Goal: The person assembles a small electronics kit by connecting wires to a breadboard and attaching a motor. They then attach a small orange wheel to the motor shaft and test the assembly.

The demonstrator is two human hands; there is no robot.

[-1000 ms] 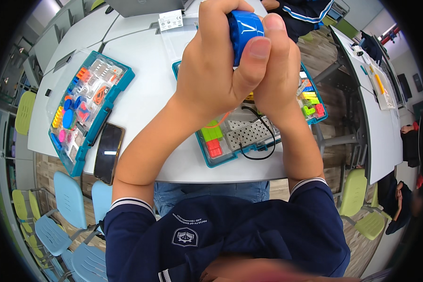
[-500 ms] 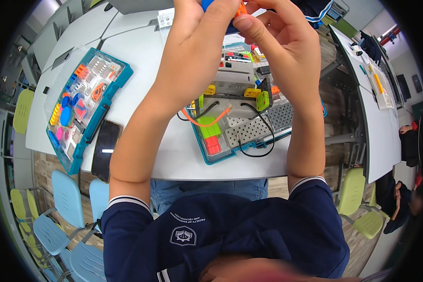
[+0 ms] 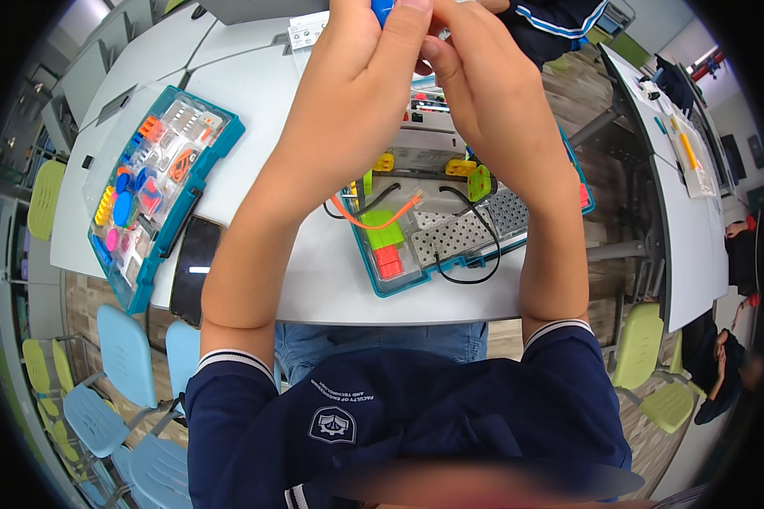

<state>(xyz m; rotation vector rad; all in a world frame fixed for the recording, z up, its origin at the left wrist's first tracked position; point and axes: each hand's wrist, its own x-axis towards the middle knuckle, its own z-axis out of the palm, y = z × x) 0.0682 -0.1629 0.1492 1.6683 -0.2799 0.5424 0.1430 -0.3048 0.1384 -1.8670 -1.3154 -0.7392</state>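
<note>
Both my hands are raised together at the top edge of the view. Between the fingers and thumb of my left hand [image 3: 352,81] is a small blue plastic piece [image 3: 383,9], partly cut off by the edge. My right hand [image 3: 488,93] has its fingers curled in against the left thumb; whatever they pinch is hidden. Below them an assembled grey building-kit model [image 3: 424,157] with yellow connectors rests on a teal-edged kit box [image 3: 380,293]. An orange cable [image 3: 373,226] and a black cable [image 3: 494,246] trail over the box.
To the left, another teal-edged box [image 3: 148,263] holds several colourful small parts. A dark phone [image 3: 197,271] lies beside it near the edge of the white table [image 3: 314,297]. Another person's dark sleeve with striped trim [image 3: 556,30] shows at the far right of this table.
The orange piece seen between my fingers is now hidden. My right hand has shifted left and turned inward, closing against my left. The boxes stay in place.
</note>
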